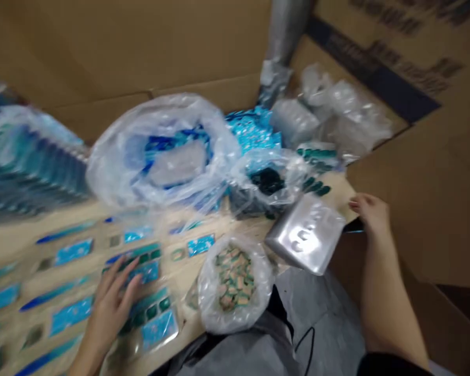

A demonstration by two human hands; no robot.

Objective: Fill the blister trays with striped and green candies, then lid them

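Observation:
My left hand [112, 305] lies flat with fingers spread on a clear packet [147, 308] holding green pieces and a blue card, at the front of a cardboard work surface [11, 237]. Rows of similar blue-carded packets [72, 251] cover that surface. My right hand [370, 211] reaches to the table's right edge, fingers curled near a thin dark object [354, 225] beside a silvery foil bag [307, 237]; the frame is blurred and whether it grips anything is unclear. An open plastic bag of small brown and green pieces [233, 279] sits between my hands.
A big clear bag with blue contents [164, 151] stands mid-table. Stacked blue packs [27, 162] are at left. Smaller bags of dark green items [270, 180] and clear bags [337, 109] lie at back right. Cardboard walls [426, 183] enclose the area.

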